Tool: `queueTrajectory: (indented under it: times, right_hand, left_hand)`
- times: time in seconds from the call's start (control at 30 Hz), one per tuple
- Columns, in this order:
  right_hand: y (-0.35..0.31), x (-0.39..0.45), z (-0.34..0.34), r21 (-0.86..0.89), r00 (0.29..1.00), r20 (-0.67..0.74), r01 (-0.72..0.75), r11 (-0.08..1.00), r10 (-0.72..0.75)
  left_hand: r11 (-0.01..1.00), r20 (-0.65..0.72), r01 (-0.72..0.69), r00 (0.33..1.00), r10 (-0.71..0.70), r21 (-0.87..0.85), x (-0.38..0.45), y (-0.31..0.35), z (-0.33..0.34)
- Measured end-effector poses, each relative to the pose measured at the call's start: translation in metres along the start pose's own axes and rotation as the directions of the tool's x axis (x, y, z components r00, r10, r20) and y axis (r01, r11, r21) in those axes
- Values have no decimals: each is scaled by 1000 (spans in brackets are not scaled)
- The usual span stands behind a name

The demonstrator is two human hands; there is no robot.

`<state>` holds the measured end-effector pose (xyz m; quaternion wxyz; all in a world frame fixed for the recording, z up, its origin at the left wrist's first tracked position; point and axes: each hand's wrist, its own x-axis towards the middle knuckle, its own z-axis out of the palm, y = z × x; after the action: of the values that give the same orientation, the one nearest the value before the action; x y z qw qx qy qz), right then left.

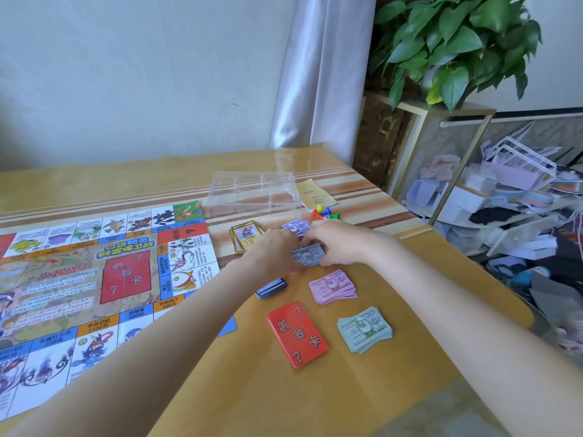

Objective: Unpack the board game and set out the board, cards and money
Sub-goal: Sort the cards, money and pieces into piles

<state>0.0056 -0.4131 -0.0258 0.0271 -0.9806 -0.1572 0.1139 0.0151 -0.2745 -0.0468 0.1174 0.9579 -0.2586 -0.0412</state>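
Note:
The game board point(94, 279) lies unfolded on the left of the table. Right of it are a red card deck point(296, 334), a green money stack point(364, 329), a pink money stack point(332, 287), a blue card deck point(273, 287), gold-edged cards point(246, 238) and purple notes point(298, 227). My left hand point(273, 250) and my right hand point(337, 242) meet over a blue-grey stack of notes point(310, 255), both gripping it just above the table.
A clear plastic tray point(252, 192) stands empty behind the piles, with a yellow leaflet point(315, 192) and coloured pawns and a die point(323, 212) beside it. The table edge runs along the right; a plant stand and cluttered shelves lie beyond.

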Motion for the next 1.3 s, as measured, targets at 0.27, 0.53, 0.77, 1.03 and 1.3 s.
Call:
queueTrajectory:
  times: [0.27,0.53,0.77,1.03,1.3]
  right_hand:
    - [0,2,4,-37,1000,23,1,999,-1]
    - [13,22,-20,154,987,-148,-37,987,60]
    - [2,56,-7,18,999,40,-16,1000,15]
    - [9,57,-5,59,999,-36,-27,998,29]
    - [8,59,-3,19,998,-54,-41,999,42]
  left_hand:
    - [1000,-20,15,1000,-14,20,2,-2,5]
    - [992,-191,111,974,-120,-59,18,-29,-28]
    - [993,-28,47,999,-44,109,41,-28,-18]
    - [993,-20,31,999,-29,113,48,-33,-16]
    - [998,-43,21,999,-19,53,42,-39,-23]
